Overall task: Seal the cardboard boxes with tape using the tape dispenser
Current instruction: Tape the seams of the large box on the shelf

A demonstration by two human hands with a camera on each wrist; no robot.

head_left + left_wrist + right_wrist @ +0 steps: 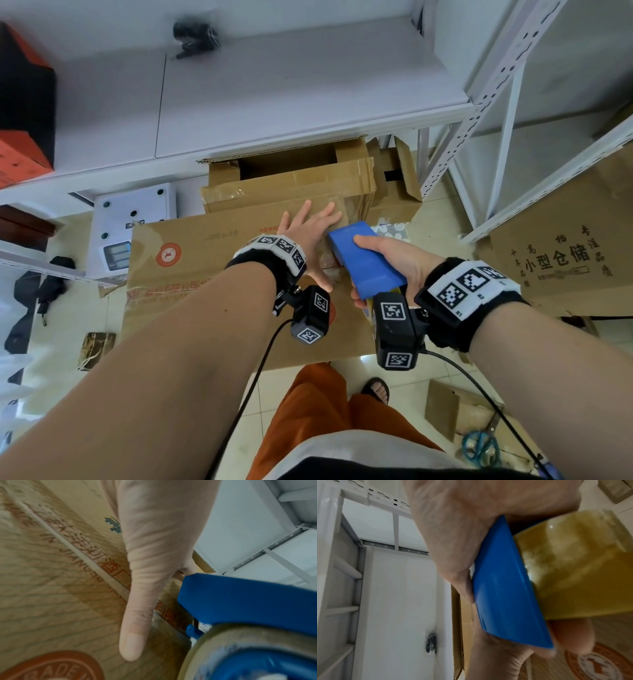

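A large brown cardboard box [205, 274] with red print lies on the floor in front of me. My left hand [311, 229] lies flat on its top with fingers spread; the left wrist view shows the thumb [137, 622] stretched along the taped seam [96, 566]. My right hand [387, 263] grips the blue tape dispenser [363, 260], thumb over its top. The dispenser [508, 588] carries a yellowish tape roll [573, 568], and its front end sits low on the box just right of my left hand. In the left wrist view the dispenser [248, 599] and roll [223, 635] sit close beside my thumb.
More cardboard boxes [291, 185] stand open behind the big one, under a white shelf [274, 102]. A white scale [130, 222] sits at left. A metal rack [496, 102] and a printed carton [565, 257] are at right. Scissors [479, 445] lie on the floor.
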